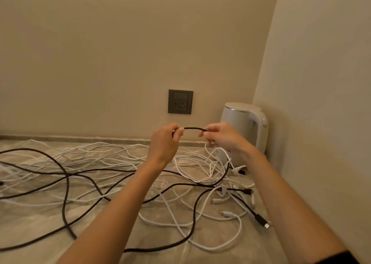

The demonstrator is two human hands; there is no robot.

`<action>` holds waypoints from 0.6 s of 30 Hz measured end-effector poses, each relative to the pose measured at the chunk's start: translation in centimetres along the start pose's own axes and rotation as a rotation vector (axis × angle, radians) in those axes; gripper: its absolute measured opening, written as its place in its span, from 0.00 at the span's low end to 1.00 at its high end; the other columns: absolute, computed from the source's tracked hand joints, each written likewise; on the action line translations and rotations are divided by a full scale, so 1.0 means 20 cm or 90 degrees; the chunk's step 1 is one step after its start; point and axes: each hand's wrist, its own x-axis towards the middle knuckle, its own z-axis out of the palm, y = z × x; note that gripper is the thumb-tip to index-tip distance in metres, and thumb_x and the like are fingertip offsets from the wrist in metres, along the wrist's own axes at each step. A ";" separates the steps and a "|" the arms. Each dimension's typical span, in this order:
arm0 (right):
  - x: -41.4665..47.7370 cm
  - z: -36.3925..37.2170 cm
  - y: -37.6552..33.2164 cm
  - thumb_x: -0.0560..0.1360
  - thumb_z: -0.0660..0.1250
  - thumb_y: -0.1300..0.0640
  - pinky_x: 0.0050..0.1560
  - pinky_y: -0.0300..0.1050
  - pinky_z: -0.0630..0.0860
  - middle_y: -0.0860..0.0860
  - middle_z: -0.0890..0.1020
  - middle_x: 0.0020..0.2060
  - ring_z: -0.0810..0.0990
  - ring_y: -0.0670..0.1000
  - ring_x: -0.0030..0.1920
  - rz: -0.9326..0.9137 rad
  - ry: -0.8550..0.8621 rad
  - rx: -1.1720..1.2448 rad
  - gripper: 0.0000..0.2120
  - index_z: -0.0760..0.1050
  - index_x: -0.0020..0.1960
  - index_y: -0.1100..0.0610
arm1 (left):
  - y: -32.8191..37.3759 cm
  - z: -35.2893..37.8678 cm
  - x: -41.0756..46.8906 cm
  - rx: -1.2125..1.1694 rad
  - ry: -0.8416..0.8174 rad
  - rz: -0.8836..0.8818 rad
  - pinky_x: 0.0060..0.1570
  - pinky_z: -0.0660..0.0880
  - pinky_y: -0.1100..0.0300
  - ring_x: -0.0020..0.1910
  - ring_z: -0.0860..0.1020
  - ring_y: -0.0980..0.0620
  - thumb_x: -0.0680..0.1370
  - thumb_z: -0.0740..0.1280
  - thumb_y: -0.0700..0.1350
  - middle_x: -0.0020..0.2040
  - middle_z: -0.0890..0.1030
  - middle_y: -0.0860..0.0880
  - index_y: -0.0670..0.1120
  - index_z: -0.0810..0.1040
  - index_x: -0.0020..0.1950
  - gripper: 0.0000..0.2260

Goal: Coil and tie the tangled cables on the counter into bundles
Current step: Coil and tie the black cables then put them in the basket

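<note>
A short stretch of black cable (193, 128) arches between my two hands, raised above the counter. My left hand (165, 141) pinches its left end with curled fingers. My right hand (220, 136) pinches its right end, and a white cable (208, 153) hangs down from under that hand. Below lies a tangle of white cables (112, 157) and black cables (66, 183) spread across the marble counter (40, 223). Several plug ends (261, 221) lie at the right.
A white electric kettle (247, 127) stands in the back right corner, just behind my right hand. A grey wall socket (180, 101) sits on the back wall. The side wall closes the counter on the right.
</note>
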 end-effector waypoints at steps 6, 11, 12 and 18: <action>0.01 0.20 0.01 0.82 0.52 0.51 0.17 0.31 0.56 0.46 0.63 0.18 0.60 0.41 0.17 0.124 -0.221 0.763 0.19 0.72 0.40 0.61 | -0.10 -0.08 -0.02 -0.159 0.085 -0.101 0.32 0.64 0.58 0.28 0.66 0.54 0.79 0.62 0.48 0.29 0.72 0.49 0.42 0.77 0.40 0.12; 0.05 0.30 0.01 0.76 0.42 0.32 0.20 0.35 0.51 0.45 0.60 0.15 0.56 0.42 0.16 0.115 -0.417 0.698 0.40 0.78 0.35 0.62 | -0.19 -0.11 0.01 -0.094 0.054 -0.060 0.37 0.69 0.56 0.33 0.74 0.52 0.78 0.63 0.48 0.34 0.79 0.48 0.43 0.81 0.44 0.11; 0.06 0.30 0.00 0.75 0.41 0.31 0.20 0.34 0.52 0.45 0.60 0.15 0.55 0.41 0.16 0.115 -0.430 0.702 0.41 0.78 0.35 0.62 | -0.20 -0.10 0.01 -0.076 0.057 -0.047 0.37 0.69 0.56 0.33 0.74 0.51 0.78 0.63 0.48 0.34 0.79 0.47 0.42 0.81 0.44 0.12; 0.17 0.25 0.08 0.77 0.54 0.41 0.15 0.36 0.63 0.51 0.70 0.18 0.58 0.43 0.18 0.156 -0.488 1.073 0.30 0.78 0.48 0.68 | -0.25 0.02 0.02 0.060 -0.070 0.093 0.35 0.64 0.56 0.35 0.76 0.43 0.79 0.61 0.41 0.36 0.80 0.41 0.39 0.80 0.50 0.09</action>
